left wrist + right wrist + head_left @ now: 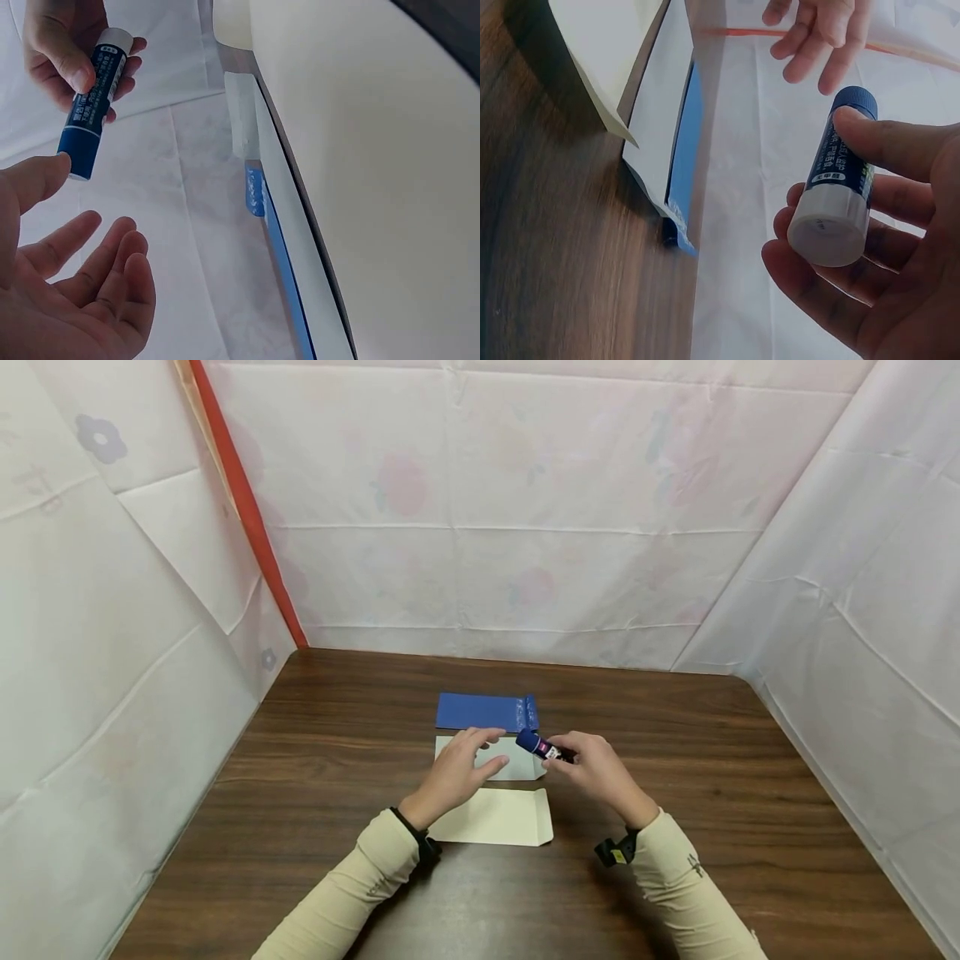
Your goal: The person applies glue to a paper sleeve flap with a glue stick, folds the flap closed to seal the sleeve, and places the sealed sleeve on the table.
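My right hand [597,768] holds a dark blue glue stick [536,744] between thumb and fingers, its blue cap on and pointing left. In the right wrist view its white base [829,225] faces the camera. Just left of the cap, my left hand [453,772] hovers with fingers spread and loosely bent, holding nothing. Below the hands lie three paper envelopes in a column: a blue envelope [476,712] at the back, a pale grey one [521,766] partly hidden by the left hand, and a cream one [498,818] in front. Whitish smears mark the blue envelope's right end and flap [532,712].
The envelopes lie near the middle of a dark wood-grain table [720,793]. Pale patterned sheets [495,510] hang at the back and both sides. A red strip [251,518] runs down the back left corner.
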Demonstrator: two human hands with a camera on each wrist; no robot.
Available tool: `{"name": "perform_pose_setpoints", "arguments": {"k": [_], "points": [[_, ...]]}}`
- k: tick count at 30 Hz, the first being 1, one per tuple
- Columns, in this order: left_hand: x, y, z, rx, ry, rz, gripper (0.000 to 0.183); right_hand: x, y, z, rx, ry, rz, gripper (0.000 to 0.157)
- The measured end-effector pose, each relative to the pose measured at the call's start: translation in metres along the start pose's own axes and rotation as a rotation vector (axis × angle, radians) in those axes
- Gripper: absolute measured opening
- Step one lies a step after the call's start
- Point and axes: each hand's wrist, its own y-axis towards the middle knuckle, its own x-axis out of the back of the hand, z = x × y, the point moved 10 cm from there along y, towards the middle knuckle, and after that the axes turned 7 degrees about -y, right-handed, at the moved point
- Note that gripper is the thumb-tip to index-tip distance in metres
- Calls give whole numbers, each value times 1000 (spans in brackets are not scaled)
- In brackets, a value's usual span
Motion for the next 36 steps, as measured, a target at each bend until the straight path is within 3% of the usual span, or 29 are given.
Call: {"name": "perform_pose_setpoints", "arguments": {"k": [24,36], "points": [[-6,-1,-5,-28,-31,18,44,-19,0,18,71,24,67,24],[-9,-1,-8,-58,-45,40,36,-22,-2,21,88,22,78,25]]}}
